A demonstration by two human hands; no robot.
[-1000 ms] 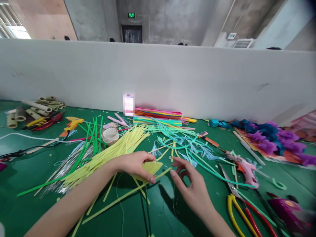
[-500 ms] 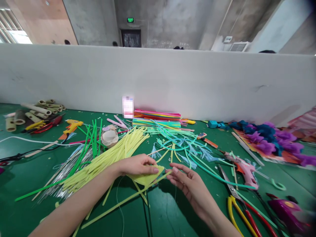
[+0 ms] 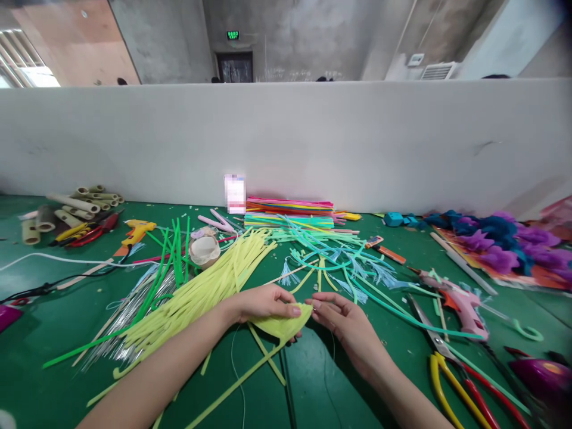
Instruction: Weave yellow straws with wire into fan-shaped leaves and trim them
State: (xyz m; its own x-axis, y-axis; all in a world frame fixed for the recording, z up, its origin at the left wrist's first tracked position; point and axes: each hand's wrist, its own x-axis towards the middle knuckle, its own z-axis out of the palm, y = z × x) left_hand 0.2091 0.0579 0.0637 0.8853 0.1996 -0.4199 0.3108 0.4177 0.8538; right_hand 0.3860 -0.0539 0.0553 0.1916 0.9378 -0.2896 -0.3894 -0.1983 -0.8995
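My left hand (image 3: 272, 307) is closed on a flat, pointed yellow piece (image 3: 279, 326), which looks made of fuzzy pipe cleaner, with the thumb on top. A long yellow pipe cleaner (image 3: 239, 381) trails from its lower corner toward the front edge. At the piece's right tip, my right hand (image 3: 342, 322) pinches with thumb and forefinger; what lies between them is too small to make out. A thin pale thread (image 3: 333, 363) hangs below the right hand. Another stretch of thread curves below the left wrist.
Left of my hands lie a yellow pipe-cleaner bundle (image 3: 214, 280), silver strips and a yellow glue gun (image 3: 136, 231). Rightward are a pink glue gun (image 3: 462, 304), scissors (image 3: 431, 333) and purple-blue fuzzy flowers (image 3: 500, 244). A white partition (image 3: 286, 137) stands behind.
My right fingers have closed in on the tip of the yellow piece, where a small gap showed before. The view has shifted slightly, and the left hand keeps its hold.
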